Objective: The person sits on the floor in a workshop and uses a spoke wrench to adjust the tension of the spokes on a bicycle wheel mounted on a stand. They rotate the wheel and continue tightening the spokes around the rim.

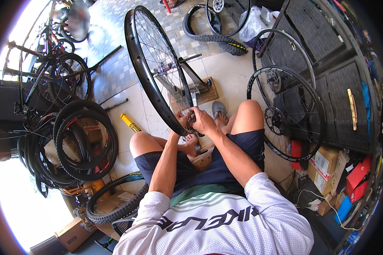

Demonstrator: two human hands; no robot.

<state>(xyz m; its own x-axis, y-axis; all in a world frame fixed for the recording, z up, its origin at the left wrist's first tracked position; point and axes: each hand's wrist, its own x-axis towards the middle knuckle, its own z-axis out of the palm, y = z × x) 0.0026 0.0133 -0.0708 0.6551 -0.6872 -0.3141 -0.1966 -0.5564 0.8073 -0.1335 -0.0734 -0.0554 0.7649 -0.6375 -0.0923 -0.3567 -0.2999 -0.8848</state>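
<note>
A black spoked bicycle wheel rim (139,63) stands upright in a grey truing stand (193,80) on a wooden base in front of my knees. My left hand (184,120) pinches the spokes at the lowest part of the rim. Beside it, my right hand (203,120) is closed around something small at the same spokes, touching the left hand; what it grips is hidden by the fingers. I sit on a low seat with bare knees apart, one sandalled foot (219,111) by the stand.
Stacked tyres (86,144) and parked bicycles (51,72) crowd the left. Two spoked wheels (287,114) lean against dark cabinets at right. Cardboard boxes (325,168) and red packs sit lower right. A tyre (208,38) and another wheel lie at the back; a yellow tool (130,122) is on the tiled floor.
</note>
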